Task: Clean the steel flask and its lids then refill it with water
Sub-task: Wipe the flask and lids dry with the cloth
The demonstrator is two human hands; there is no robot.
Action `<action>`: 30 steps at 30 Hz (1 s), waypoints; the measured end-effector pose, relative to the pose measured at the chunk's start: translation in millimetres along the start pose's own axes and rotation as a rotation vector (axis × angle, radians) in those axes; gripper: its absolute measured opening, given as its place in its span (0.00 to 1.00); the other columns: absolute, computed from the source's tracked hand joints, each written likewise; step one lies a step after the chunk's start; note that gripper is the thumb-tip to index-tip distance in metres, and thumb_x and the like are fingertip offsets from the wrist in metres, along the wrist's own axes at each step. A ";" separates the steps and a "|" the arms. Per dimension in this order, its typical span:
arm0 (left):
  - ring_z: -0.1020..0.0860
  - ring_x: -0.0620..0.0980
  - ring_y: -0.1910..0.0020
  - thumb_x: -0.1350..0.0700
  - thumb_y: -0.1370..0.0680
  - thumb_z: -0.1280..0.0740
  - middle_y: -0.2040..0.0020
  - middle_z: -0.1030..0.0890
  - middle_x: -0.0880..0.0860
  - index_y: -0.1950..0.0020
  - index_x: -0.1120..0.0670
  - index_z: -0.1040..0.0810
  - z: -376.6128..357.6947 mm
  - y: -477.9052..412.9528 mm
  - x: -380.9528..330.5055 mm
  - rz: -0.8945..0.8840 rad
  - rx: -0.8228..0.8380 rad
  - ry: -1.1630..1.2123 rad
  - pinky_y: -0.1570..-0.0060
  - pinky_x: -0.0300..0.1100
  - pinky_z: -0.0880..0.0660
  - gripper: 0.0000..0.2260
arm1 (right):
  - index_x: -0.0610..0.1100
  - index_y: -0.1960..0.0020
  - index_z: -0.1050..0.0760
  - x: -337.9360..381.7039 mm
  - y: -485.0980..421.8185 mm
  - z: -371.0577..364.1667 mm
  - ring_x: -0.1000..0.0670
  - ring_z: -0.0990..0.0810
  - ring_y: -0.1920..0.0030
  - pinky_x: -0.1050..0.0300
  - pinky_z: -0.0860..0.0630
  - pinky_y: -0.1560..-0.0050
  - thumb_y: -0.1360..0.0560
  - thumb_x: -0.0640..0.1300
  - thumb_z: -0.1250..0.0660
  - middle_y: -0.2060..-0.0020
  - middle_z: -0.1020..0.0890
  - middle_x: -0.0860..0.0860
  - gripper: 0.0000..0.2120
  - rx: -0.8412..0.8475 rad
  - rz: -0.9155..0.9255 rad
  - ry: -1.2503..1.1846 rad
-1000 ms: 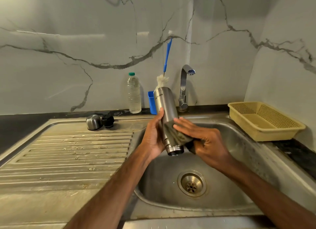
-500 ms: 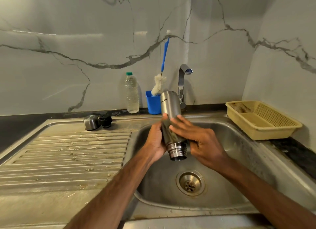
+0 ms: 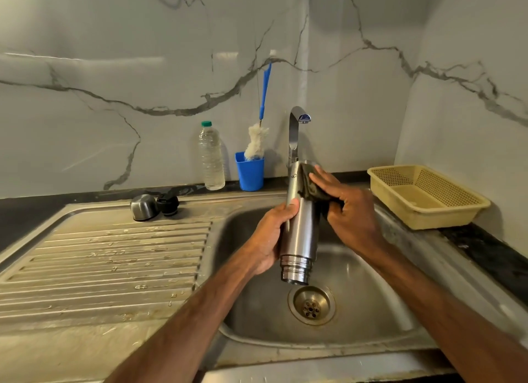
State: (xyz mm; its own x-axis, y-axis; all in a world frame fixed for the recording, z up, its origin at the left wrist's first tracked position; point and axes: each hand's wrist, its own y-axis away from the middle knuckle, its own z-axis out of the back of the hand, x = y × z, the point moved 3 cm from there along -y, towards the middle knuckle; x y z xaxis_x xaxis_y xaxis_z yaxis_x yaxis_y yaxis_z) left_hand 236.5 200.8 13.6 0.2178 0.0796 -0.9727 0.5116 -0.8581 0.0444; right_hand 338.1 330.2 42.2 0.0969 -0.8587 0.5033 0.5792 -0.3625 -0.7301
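Fingers (image 3: 324, 181) of right hand (image 3: 350, 214) lie fairly straight on a dark cloth (image 3: 308, 187), pressing it on the flask (image 3: 303, 234) near its upturned base. Lower fingers look curled round the cloth's bunched end. Left hand (image 3: 270, 238) wraps the flask mid-body, thumb in front, other fingers hidden behind. Flask is upside down, slightly tilted, between both hands over the sink (image 3: 380, 319), open threaded mouth pointing at the drain (image 3: 311, 305) just below.

Steel lid (image 3: 143, 207) and black lid (image 3: 168, 203) sit touching on the drainboard (image 3: 114, 254), well left of the left fingers. Tap (image 3: 295, 131) is right behind the right fingertips, no water seen running. Brush (image 3: 255, 142) in blue cup (image 3: 250, 172) and a bottle (image 3: 211, 157) stand beyond and left of the fingers, basket (image 3: 428, 199) to their right.

Progress, judged: early-middle. Lids are off and the outside scrub is under way. Whether the inside or the lids are cleaned can't be told. Likely left: rinse, lids, refill, recap.
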 end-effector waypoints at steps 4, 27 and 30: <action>0.18 0.50 0.50 0.48 0.17 0.36 0.46 0.17 0.54 0.36 0.55 0.23 2.5 -1.0 -2.4 -0.040 0.012 -0.086 0.49 0.46 0.20 0.14 | 0.42 0.29 0.27 7.9 6.2 -3.4 0.51 0.36 0.23 0.53 0.37 0.23 0.28 0.27 0.40 0.27 0.28 0.49 0.29 0.151 0.228 0.146; 0.18 0.49 0.56 0.47 0.19 0.40 0.53 0.16 0.54 0.46 0.55 0.20 10.4 5.4 -4.6 0.000 -0.104 0.064 0.55 0.44 0.21 0.15 | 0.43 0.28 0.28 17.3 17.5 -8.7 0.52 0.33 0.25 0.59 0.36 0.25 0.31 0.22 0.37 0.28 0.29 0.49 0.34 0.157 0.145 0.052; 0.18 0.49 0.58 0.45 0.18 0.41 0.55 0.16 0.54 0.46 0.55 0.21 6.6 9.2 -7.2 -0.024 -0.094 0.020 0.57 0.44 0.20 0.16 | 0.43 0.28 0.29 12.6 6.7 -5.7 0.51 0.33 0.25 0.55 0.34 0.26 0.30 0.23 0.36 0.28 0.29 0.48 0.33 0.107 0.133 0.056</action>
State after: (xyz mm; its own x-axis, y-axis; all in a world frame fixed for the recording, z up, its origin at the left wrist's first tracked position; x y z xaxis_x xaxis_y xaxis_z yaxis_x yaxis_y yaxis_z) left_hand 234.1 189.0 19.6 0.2206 0.1107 -0.9691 0.5926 -0.8043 0.0430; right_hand 338.6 314.8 41.1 0.1348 -0.9166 0.3764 0.6475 -0.2060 -0.7336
